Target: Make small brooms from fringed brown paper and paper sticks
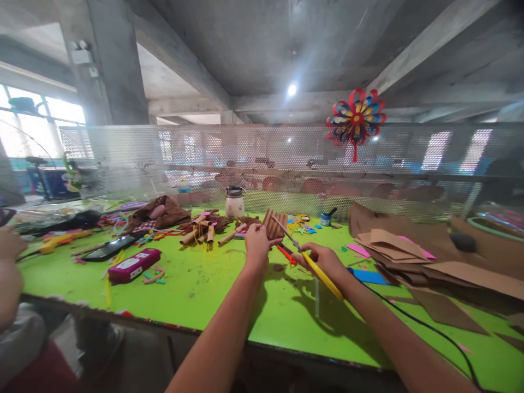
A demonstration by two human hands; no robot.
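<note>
Between the fingers of my left hand (258, 243) is a small piece of corrugated brown cardboard (277, 222), raised above the green table. My right hand (321, 259) grips a pair of yellow-handled scissors (321, 273). Their metal blades point up and left, with the tips at the cardboard's face; whether they are cutting into it I cannot tell. Behind the scissors, a red-handled tool (286, 253) lies on the table, partly hidden by my hands. Just left of my left hand are several rolled brown paper tubes (200, 232).
Brown cardboard sheets (442, 267) pile up on the right, with a black cable (417, 316) running past. At left lie a purple box (135, 265), a phone (108, 248) and a yellow glue gun (61, 240). A jar (234, 203) stands behind; another person's arm (9, 273) shows far left.
</note>
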